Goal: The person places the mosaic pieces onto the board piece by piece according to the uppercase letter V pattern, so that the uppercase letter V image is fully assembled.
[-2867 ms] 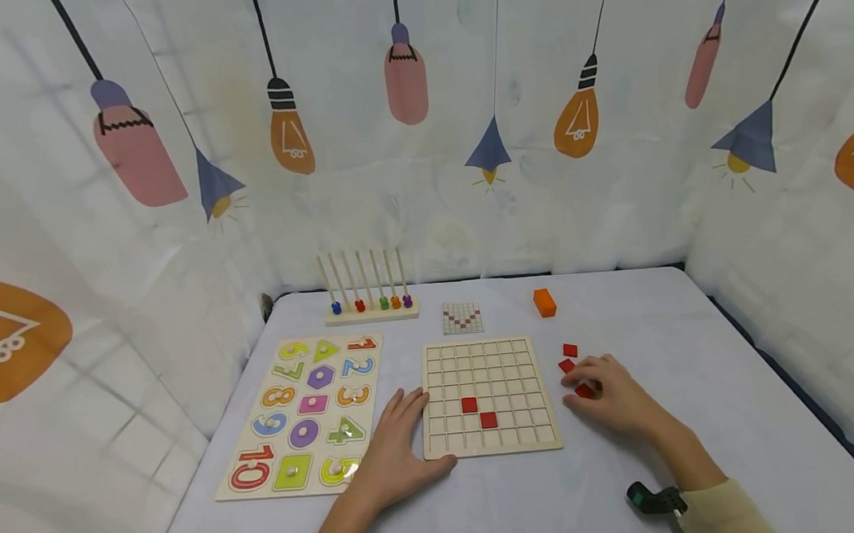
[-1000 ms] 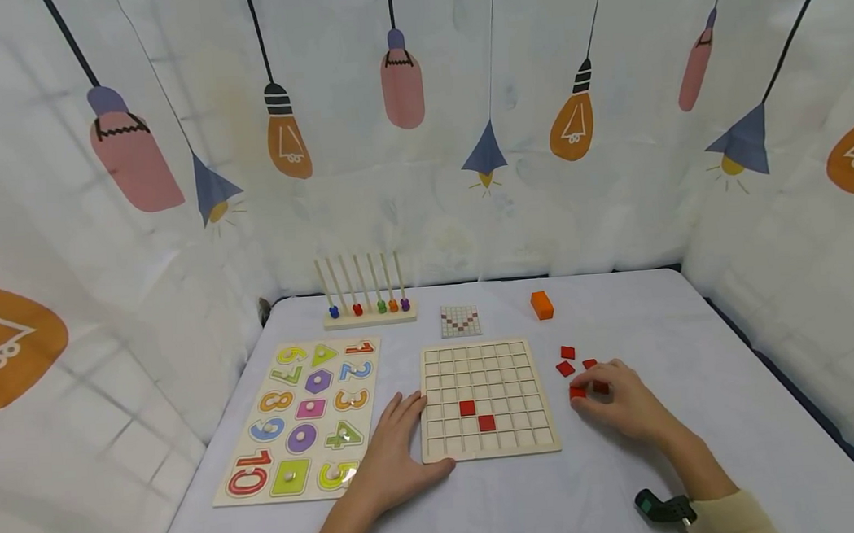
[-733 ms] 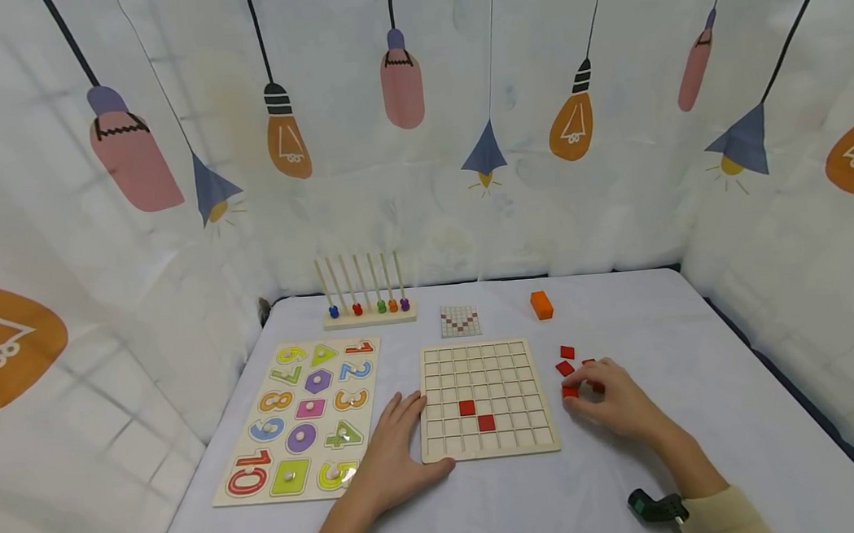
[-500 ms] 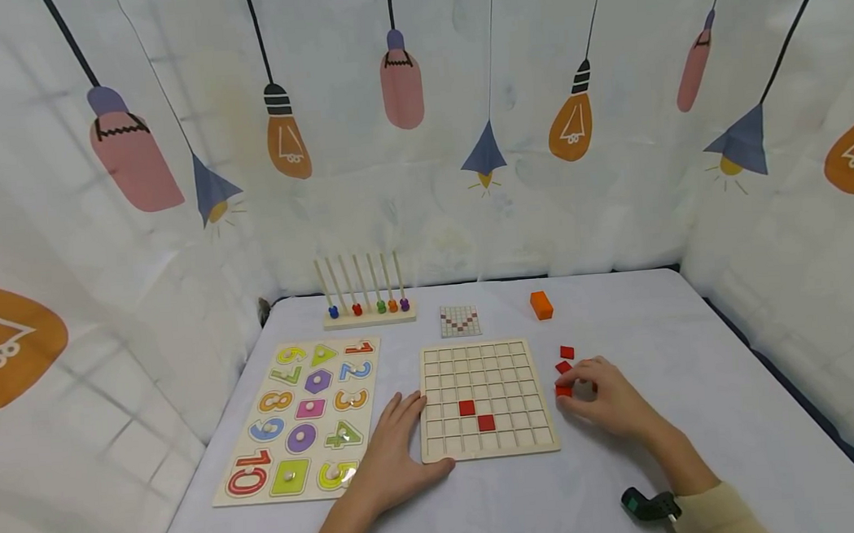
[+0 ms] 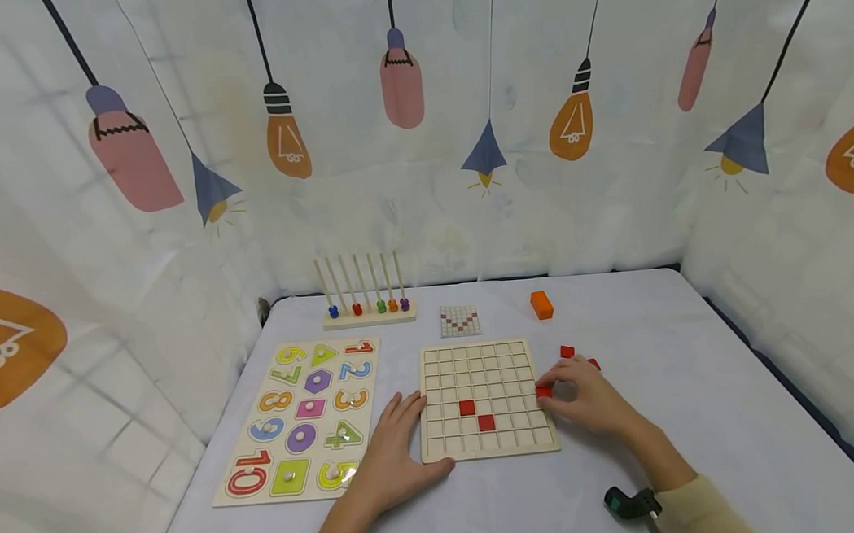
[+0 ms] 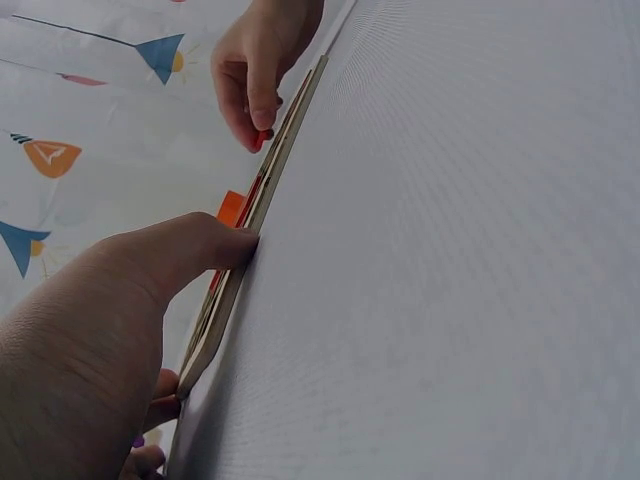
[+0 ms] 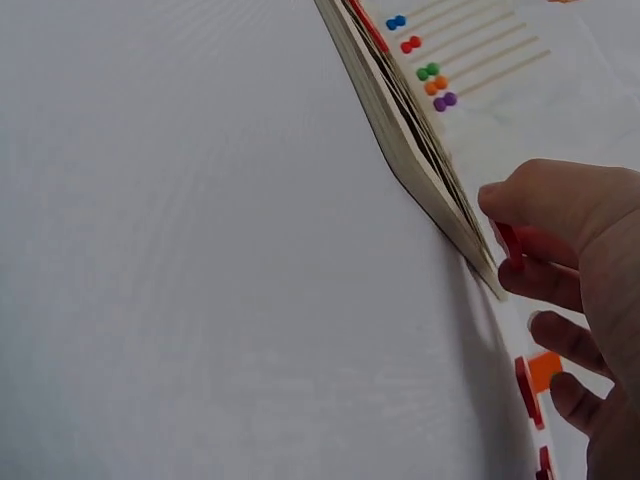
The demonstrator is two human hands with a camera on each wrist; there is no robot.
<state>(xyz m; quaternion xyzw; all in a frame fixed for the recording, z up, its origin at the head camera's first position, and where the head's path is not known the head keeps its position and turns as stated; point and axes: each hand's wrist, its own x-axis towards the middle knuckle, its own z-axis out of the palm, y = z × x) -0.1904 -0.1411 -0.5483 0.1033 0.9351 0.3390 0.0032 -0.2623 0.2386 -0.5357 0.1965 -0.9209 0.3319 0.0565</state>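
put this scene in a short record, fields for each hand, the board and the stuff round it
left hand: at the near left corner of the grid board, thumb on its near edge
right hand: pinches a red tile near the board's right side
tiles set in board: two red ones, diagonal neighbours
loose tiles: red ones right of the board; some may be hidden
behind board: pattern card; orange block farther right
left of board: number puzzle; peg stand behind it
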